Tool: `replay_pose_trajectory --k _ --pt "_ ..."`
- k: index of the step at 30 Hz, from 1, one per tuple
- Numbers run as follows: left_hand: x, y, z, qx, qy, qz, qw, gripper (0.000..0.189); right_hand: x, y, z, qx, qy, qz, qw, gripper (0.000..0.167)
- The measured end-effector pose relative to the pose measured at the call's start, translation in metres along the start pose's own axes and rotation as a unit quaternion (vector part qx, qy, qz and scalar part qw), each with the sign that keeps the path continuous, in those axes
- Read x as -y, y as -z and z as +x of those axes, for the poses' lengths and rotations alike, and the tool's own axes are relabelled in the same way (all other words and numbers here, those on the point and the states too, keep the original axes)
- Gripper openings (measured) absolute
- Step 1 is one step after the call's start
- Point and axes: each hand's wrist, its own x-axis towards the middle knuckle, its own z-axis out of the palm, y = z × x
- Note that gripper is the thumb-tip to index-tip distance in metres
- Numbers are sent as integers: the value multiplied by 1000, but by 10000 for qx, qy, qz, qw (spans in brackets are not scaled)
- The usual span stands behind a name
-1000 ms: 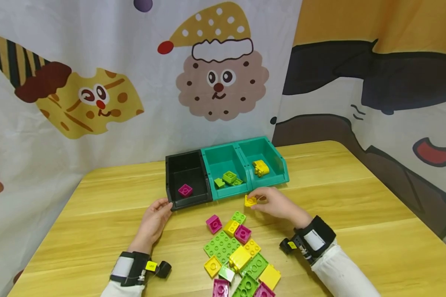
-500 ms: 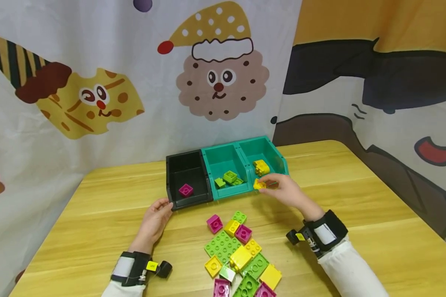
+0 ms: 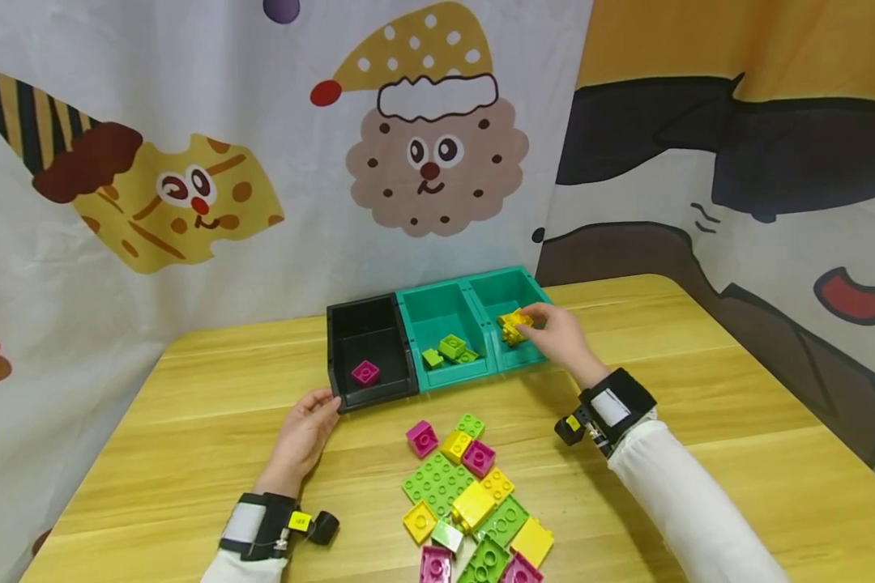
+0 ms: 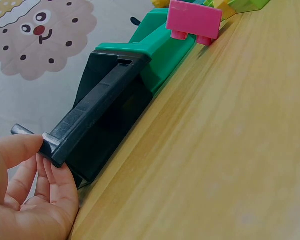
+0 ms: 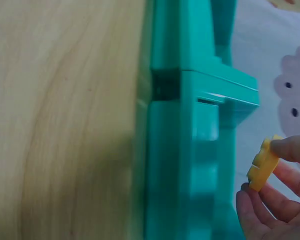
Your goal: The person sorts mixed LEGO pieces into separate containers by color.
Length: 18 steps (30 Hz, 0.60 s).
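My left hand (image 3: 302, 437) holds the front left corner of the black bin (image 4: 97, 107), thumb on top of the rim and fingers beneath it. Over the right teal bin (image 3: 506, 283), my right hand (image 3: 563, 340) pinches a small yellow building block (image 5: 263, 165) between thumb and fingers. In the head view that block overlaps the yellow blocks lying in this bin. One magenta block (image 3: 365, 373) lies in the black bin. Several lime green blocks (image 3: 452, 347) lie in the middle teal bin (image 3: 437, 304).
A loose pile of magenta, yellow and green blocks, including a green studded plate (image 3: 437, 483), lies on the wooden table (image 3: 189, 453) in front of the bins. Behind the table hangs a printed curtain (image 3: 262, 275).
My right hand has carried the yellow block from in front of the bins, up and away over the right teal bin. The left hand has stayed at the black bin's corner.
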Motion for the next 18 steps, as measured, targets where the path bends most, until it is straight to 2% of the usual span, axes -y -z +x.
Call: replay_pose_trajectory --k 9,13,18 --pt "0 0 -1 -7 0 -23 10000 15 -2 -24 15 378 179 -581 9974 23" --pt "0 0 -1 -7 10 -4 10000 13 -2 -27 18 619 123 -766 9951 18" --pt "0 0 0 1 10 -50 10000 14 -1 -27 23 899 11 -1036 9905 21"
